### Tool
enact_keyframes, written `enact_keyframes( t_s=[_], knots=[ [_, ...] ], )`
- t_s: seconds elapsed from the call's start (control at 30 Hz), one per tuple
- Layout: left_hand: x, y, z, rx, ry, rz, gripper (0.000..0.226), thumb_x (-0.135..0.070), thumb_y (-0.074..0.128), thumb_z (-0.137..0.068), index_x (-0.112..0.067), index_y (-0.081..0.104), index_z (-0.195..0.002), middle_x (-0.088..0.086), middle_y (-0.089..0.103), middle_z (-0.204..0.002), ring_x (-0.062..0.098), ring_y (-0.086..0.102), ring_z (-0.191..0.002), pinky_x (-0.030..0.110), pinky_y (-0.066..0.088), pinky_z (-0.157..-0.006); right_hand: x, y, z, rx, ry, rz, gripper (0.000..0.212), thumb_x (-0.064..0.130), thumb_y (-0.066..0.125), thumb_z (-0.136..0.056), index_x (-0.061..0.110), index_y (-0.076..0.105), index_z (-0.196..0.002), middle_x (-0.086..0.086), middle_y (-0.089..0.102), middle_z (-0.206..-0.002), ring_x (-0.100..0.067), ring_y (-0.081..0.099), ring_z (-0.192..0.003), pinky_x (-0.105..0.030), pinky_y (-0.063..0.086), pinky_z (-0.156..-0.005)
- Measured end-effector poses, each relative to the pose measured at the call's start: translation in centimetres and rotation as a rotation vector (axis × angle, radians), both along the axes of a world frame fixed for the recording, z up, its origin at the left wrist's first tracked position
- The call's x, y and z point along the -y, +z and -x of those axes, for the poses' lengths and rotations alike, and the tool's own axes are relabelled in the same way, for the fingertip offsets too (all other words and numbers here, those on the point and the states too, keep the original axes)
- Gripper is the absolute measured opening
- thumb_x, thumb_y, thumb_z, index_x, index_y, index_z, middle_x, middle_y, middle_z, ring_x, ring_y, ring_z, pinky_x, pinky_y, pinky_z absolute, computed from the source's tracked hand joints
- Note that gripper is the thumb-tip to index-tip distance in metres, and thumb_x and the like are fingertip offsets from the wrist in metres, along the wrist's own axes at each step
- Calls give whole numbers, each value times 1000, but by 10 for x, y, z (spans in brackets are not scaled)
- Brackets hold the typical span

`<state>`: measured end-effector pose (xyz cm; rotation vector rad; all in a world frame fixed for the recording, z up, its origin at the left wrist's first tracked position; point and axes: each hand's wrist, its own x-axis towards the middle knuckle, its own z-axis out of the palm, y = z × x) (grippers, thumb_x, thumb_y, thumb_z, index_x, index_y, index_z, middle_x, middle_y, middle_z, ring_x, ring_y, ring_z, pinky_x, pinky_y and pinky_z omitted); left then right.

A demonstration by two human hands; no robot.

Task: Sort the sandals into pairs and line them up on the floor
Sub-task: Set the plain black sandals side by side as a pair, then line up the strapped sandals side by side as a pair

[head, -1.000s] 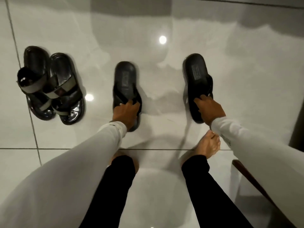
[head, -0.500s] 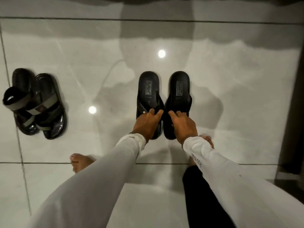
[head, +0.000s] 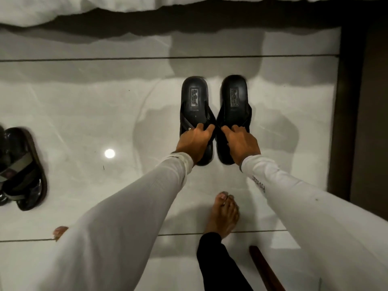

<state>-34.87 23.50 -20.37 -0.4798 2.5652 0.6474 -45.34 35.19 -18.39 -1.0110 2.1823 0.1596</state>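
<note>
Two black flip-flop sandals lie side by side on the glossy white tile floor (head: 84,114), heels pointing away from me. My left hand (head: 194,141) grips the toe strap of the left black sandal (head: 194,97). My right hand (head: 241,141) grips the toe strap of the right black sandal (head: 235,95). The two sandals almost touch at the strap end. A second pair, dark sandals with grey straps (head: 23,171), sits together at the left edge, partly cut off by the frame.
White bedding (head: 63,9) hangs over the far edge, with shadow under it. A dark wooden frame (head: 346,101) runs down the right side. My bare right foot (head: 222,215) stands just behind the black pair; my left toes (head: 59,231) show under my left sleeve. A dark wooden piece (head: 264,267) lies lower right.
The black sandals, wide apart a second ago, were drawn together by both hands. The view has shifted, so the grey-strapped pair now sits at the left edge.
</note>
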Motion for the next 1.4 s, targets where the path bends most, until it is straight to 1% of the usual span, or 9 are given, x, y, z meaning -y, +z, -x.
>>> enact_keyframes(
  t_s=[0.3, 0.47, 0.73, 0.83, 0.97, 1.13, 1.27, 1.33, 1.4],
  knots=[
    [5, 12, -26, -112, 36, 125, 65, -22, 63, -90, -1, 39, -147, 22, 55, -136, 39, 60, -110, 47, 55, -86, -4, 16, 5, -171, 25, 74, 77, 12, 75, -76, 11, 38, -144, -22, 47, -140, -45, 53, -113, -50, 48, -89],
    [26, 41, -138, -11, 63, 163, 84, -53, 55, -89, -8, 26, -154, 19, 26, -161, 36, 30, -147, 52, 34, -113, 15, 39, -58, -172, 51, 105, 92, 45, 71, -78, 12, 26, -152, -27, 34, -153, -42, 35, -140, -54, 31, -114],
    [129, 79, -336, 129, 221, 250, 94, -62, 52, -85, -7, 21, -156, 19, 25, -161, 33, 29, -148, 54, 32, -115, 127, 67, -228, -71, 164, 63, 94, 63, 49, -87, 20, 2, -156, -18, 9, -164, -33, 9, -152, -50, 14, -122],
    [182, 92, -403, 195, 283, 264, 94, -58, 58, -83, -5, 26, -154, 22, 35, -156, 36, 40, -141, 53, 40, -107, 184, 72, -304, 6, 193, 19, 91, 54, 55, -89, 20, 3, -156, -19, 19, -161, -35, 25, -146, -46, 28, -115],
    [270, 96, -485, 250, 305, 266, 78, -35, 75, -74, -2, 49, -140, 22, 57, -137, 39, 65, -101, 45, 54, -78, 271, 69, -396, 180, 119, 11, 80, 32, 62, -90, 22, 13, -153, -14, 33, -150, -39, 55, -117, -46, 51, -90],
    [373, 79, -551, 170, 217, 277, 72, -7, 78, -74, 5, 48, -138, 23, 62, -129, 37, 65, -53, 36, 53, -43, 362, 53, -470, 300, 111, 173, 63, 16, 64, -86, 18, 33, -140, -8, 39, -143, -40, 62, -100, -45, 53, -77],
    [406, 60, -551, 240, 152, 169, 92, -6, 74, -78, -14, 24, -155, 24, 21, -161, 36, 68, -69, 39, 54, -58, 395, 31, -484, 224, 187, 115, 65, 9, 63, -85, 18, 33, -142, -11, 41, -143, -43, 63, -98, -46, 54, -78],
    [415, 41, -541, 303, 234, 141, 96, -15, 71, -83, -31, 10, -156, 23, -6, -164, 38, 67, -87, 42, 55, -71, 399, 22, -478, 140, 254, 74, 47, 7, 60, -85, 12, 45, -130, -14, 48, -131, -42, 63, -95, -44, 50, -70],
    [424, 23, -532, 374, 374, 38, 95, -21, 70, -85, -40, 8, -155, 23, -12, -163, 45, 64, -102, 47, 54, -84, 398, 14, -469, 68, 285, 46, 32, 3, 59, -85, 7, 53, -116, -15, 54, -121, -40, 63, -95, -40, 43, -63]
  ],
)
